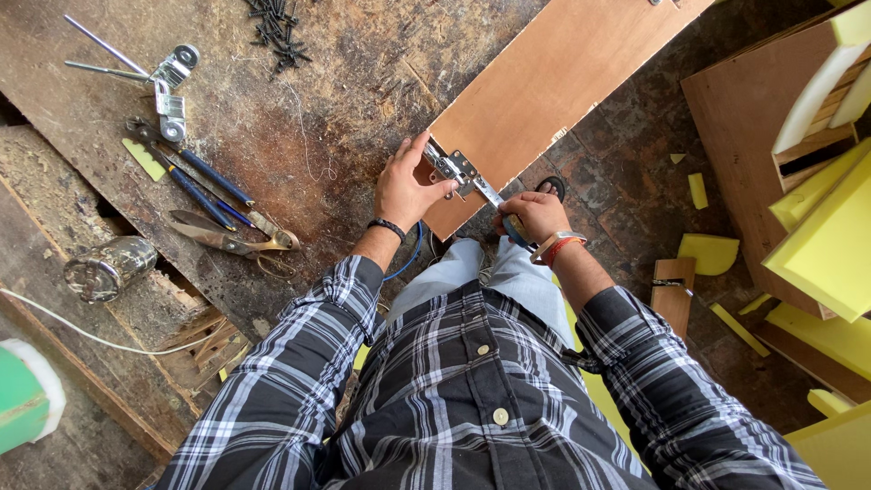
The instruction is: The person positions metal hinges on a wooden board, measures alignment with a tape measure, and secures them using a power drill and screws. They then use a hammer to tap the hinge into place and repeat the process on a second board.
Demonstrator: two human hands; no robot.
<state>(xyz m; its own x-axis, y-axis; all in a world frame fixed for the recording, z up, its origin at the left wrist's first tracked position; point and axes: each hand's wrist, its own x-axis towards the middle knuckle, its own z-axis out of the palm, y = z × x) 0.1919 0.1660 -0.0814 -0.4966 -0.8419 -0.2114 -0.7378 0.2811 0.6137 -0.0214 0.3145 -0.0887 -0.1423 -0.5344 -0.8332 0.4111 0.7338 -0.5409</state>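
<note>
Grip firm on both sides: the left hand (406,192) presses a metal hinge (456,170) against the near corner of a plywood board (553,77), while the right hand (535,216) closes its fingers around a screwdriver (497,201) aimed at the hinge.

Both forearms reach forward from plaid sleeves, wrists nearly level, the left fingers spread flat across hinge and board edge, the right knuckles curled just off the board's corner. The board lies slanted over the scarred worktop (345,109), its near end overhanging the edge. To the left rest scissors (236,240), blue-handled pliers (195,177) and a heap of dark screws (277,32), well apart from the hands.
</note>
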